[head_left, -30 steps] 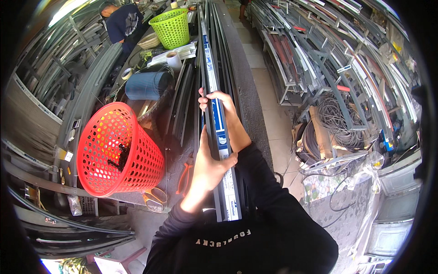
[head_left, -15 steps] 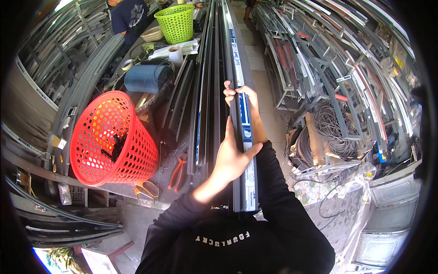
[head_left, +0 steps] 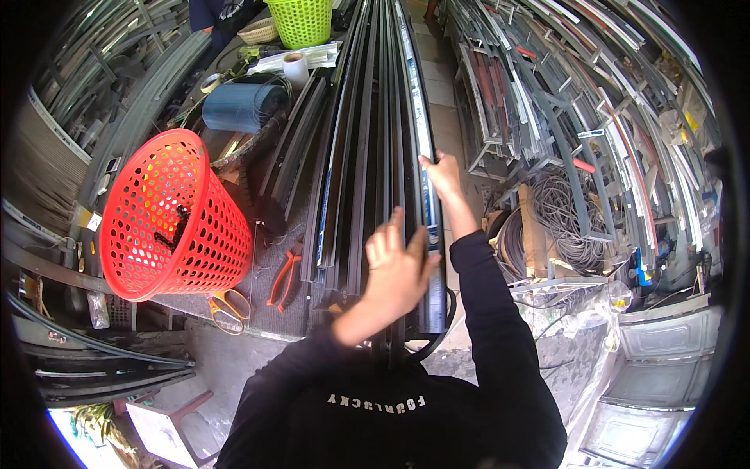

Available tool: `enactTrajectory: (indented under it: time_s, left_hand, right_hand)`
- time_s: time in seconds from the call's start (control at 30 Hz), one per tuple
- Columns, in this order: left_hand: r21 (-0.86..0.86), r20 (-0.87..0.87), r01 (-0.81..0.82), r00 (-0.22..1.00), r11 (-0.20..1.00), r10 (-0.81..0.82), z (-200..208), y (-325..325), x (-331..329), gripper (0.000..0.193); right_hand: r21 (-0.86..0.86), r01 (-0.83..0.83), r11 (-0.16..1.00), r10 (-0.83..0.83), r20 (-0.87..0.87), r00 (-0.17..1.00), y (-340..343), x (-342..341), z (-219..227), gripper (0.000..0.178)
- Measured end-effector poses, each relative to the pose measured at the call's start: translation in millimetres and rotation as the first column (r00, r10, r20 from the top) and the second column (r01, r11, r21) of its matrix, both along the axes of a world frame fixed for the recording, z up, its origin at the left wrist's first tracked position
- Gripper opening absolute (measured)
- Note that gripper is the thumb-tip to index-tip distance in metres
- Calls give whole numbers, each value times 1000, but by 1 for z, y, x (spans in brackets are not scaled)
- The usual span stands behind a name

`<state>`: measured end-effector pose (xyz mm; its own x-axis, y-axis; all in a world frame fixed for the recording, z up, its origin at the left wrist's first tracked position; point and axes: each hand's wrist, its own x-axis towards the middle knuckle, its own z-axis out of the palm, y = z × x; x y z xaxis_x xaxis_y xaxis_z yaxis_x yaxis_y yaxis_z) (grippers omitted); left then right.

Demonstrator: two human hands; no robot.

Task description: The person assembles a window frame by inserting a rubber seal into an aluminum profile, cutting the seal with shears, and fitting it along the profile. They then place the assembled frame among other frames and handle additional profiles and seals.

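Observation:
A long dark metal profile with blue-and-white film (head_left: 421, 129) lies along the right side of a row of long dark profiles (head_left: 355, 234), its near end towards me. My right hand (head_left: 444, 176) grips its outer edge, thumb over the top; the other fingers are mostly hidden behind it. My left hand (head_left: 391, 273) is over the near part of the profiles, fingers spread and slightly blurred. Nothing shows in it, and whether it touches a profile I cannot tell.
Left on the bench stand a red perforated basket (head_left: 230, 238) with small black pieces, red-handled pliers (head_left: 284, 280) and orange-handled scissors (head_left: 229, 311). Beyond are a blue roll (head_left: 244, 108) and a green basket (head_left: 301, 22). Racks of profiles (head_left: 539, 102) and coiled cable (head_left: 566, 215) stand right.
The film-covered profile has gone down and right beside the others. My right hand has moved right to its outer edge; my left hand has come off it and spread its fingers.

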<state>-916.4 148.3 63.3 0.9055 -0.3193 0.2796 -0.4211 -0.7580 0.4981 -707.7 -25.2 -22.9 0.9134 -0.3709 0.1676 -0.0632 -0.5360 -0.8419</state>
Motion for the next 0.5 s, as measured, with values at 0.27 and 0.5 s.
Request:
enactTrajectory:
  time_s: [0.27, 0.5]
  left_hand:
    - [368, -21, -335, 930, 867, 368, -20, 73, 54, 99]
    - [298, 5, -327, 940, 897, 341, -20, 81, 50, 93]
  right_hand:
    - [-9, -139, 990, 139, 124, 982, 16, -2, -10, 37]
    - [-62, -145, 987, 147, 29, 989, 20, -10, -21, 45]
